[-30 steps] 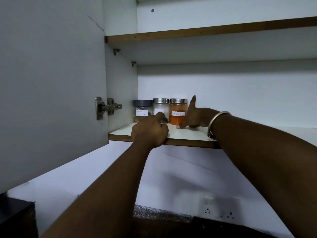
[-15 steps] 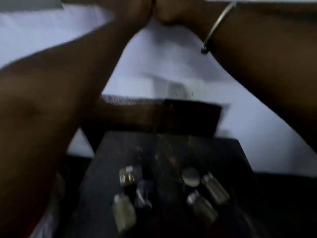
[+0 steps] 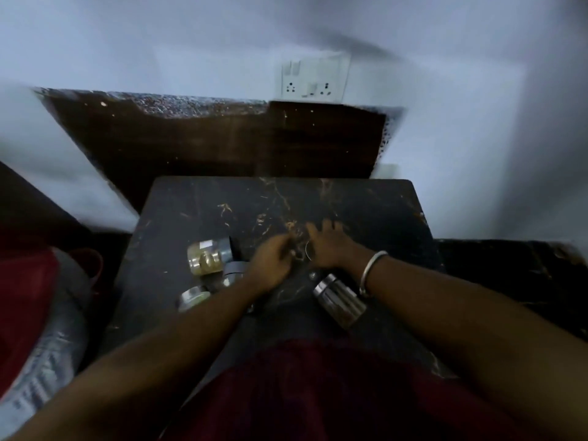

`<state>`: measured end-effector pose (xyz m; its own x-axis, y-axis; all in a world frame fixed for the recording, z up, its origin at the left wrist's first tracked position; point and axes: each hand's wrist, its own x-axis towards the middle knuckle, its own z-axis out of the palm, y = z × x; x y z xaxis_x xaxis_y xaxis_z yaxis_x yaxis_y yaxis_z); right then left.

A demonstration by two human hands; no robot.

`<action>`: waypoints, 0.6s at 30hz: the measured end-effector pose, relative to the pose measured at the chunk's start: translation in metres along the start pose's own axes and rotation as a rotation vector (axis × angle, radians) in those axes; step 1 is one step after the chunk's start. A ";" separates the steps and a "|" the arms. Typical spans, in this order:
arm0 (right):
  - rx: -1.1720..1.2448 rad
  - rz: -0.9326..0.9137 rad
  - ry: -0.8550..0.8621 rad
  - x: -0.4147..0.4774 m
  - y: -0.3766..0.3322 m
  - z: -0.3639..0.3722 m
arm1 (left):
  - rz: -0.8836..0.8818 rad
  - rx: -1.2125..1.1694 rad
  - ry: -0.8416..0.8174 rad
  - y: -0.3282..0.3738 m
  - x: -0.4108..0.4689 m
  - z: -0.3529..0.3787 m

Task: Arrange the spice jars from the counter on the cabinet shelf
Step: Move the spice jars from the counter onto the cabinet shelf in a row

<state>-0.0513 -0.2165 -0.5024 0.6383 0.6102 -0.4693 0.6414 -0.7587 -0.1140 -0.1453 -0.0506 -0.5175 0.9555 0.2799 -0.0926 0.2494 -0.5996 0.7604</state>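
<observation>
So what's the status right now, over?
Both hands, left and right, low over counter, holding nothing clear. Jars wait on it. Nothing blocking.

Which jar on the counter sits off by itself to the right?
The dark-filled jar with the silver lid, just under the right wrist. The other jars cluster at the left, by the yellowish jar.

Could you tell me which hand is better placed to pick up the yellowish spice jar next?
Left: the left hand is just beside the yellowish jar; the right hand is farther away.
</observation>
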 end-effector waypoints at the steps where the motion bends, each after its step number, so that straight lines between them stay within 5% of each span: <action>1: 0.043 -0.014 -0.001 0.004 0.005 0.012 | 0.006 -0.016 -0.002 -0.008 -0.039 0.035; 8: 0.103 -0.079 0.045 0.002 -0.006 0.008 | -0.072 -0.093 -0.064 -0.021 -0.056 0.042; 12: 0.387 -0.194 0.059 0.001 -0.020 -0.056 | -0.056 -0.424 -0.045 -0.005 -0.047 0.007; 18: 0.652 -0.290 0.342 -0.039 -0.039 -0.135 | 0.081 -0.941 0.058 0.064 -0.043 -0.045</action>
<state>-0.0442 -0.1797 -0.3615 0.6473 0.7599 -0.0594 0.4907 -0.4752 -0.7304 -0.1778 -0.0674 -0.4362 0.9488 0.3159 -0.0039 -0.0710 0.2253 0.9717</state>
